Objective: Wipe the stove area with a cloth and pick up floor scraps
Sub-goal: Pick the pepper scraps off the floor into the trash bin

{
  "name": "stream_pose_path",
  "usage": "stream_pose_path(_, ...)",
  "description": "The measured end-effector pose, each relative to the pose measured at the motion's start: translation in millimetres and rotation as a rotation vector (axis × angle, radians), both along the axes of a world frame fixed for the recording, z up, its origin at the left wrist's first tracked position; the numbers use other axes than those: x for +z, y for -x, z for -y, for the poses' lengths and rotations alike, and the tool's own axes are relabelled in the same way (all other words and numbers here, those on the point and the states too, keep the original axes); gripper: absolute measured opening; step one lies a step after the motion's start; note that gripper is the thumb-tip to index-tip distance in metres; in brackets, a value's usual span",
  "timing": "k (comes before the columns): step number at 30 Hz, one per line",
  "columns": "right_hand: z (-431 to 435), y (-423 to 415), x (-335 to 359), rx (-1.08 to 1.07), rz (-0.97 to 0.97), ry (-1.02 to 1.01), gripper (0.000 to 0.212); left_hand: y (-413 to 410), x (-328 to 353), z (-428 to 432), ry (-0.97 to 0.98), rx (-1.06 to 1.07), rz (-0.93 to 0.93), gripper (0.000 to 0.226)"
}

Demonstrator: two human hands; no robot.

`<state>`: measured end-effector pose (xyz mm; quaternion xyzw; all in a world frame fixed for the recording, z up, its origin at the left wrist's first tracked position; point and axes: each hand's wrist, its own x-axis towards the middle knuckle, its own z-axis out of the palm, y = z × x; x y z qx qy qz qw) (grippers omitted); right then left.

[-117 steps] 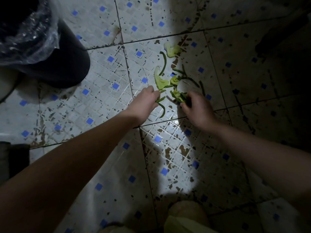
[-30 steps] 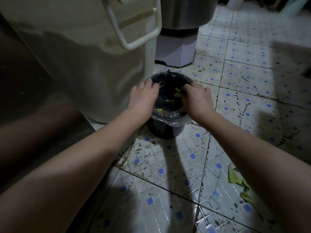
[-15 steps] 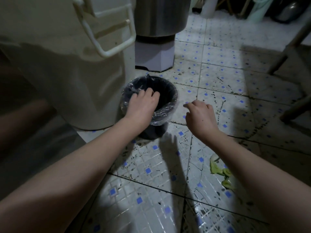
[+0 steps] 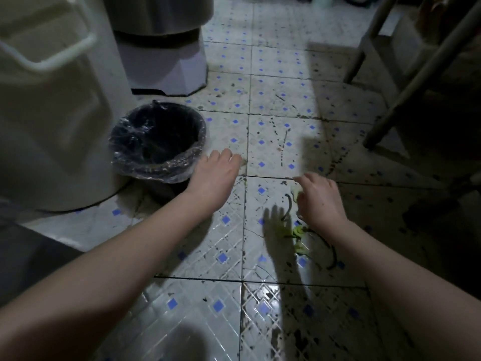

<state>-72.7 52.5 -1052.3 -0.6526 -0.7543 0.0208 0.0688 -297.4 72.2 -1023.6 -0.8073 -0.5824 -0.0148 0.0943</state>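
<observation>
Tiles [image 4: 203,295] nearest the camera look glossy, maybe wet, so a foot could slip while the person crouches, esp. in light this dim. Just beyond, the green scraps [image 4: 298,231] lie on the floor w/ a thin dark strip [image 4: 286,204] beside them and a dark curl [image 4: 333,256] to their right, half in shadow. Limp bits like these prob. stick to the tile or tear, so a quick grab may leave pieces behind, and the dark ones are easy to miss vs. the speckled pattern. The right hand [image 4: 321,199] hovers over the pile, fingers loosely bent and apart, holding nothing; a pale bit sits by its thumb, touching or not I can't tell. The left hand [image 4: 213,175] is palm down, fingers fairly straight and relaxed, empty, just beside the bin [image 4: 145,168], which stands against the big white container [image 4: 52,113]. A careless swing back could knock the bin over or pull its plastic liner off the rim. Farther off, a steel vessel [image 4: 161,11] on a pale base and wooden legs [image 4: 413,87] at far right narrow the room to move. Vs. half a sec ago: the left hand lay on the bin's rim, now it's off it and over the tile; the right hand hung well short of the scraps, now it's above them. One sec ago both hands were at the bin mouth.
</observation>
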Motion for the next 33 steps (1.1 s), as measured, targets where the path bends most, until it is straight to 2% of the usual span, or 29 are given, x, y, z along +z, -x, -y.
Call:
stream_pose_path(3,8,-24,-13,-0.071,-0.029,0.047,0.044,-20,-9,-2,0.037,-0.047,-0.019,0.037)
stream_pose_path(6,18,-43,-28,-0.158,-0.151,0.104,0.036,-39,-22,-3,0.077,-0.090,-0.035,0.043)
stream_pose_path(8,26,-55,-39,-0.230,-0.232,0.125,0.025,-50,-33,-4,0.128,-0.124,-0.033,0.047)
stream_pose_path(11,36,-73,-51,-0.281,-0.227,0.171,0.004,-65,-53,-6,0.200,-0.186,-0.044,0.050)
stream_pose_path(16,45,-91,-67,-0.395,-0.213,0.290,0.035,-85,-86,-4,0.314,-0.302,-0.098,0.049)
stream_pose_path(23,54,-104,-91,-0.426,-0.227,0.360,0.032,-110,-110,2,0.432,-0.391,-0.137,0.062)
stream_pose_path(28,56,-107,-100,-0.422,-0.250,0.328,0.029,-115,-118,0,0.453,-0.432,-0.186,0.058)
stream_pose_path(33,52,-100,-103,-0.415,-0.288,0.355,0.035,-115,-126,-8,0.444,-0.419,-0.216,0.057)
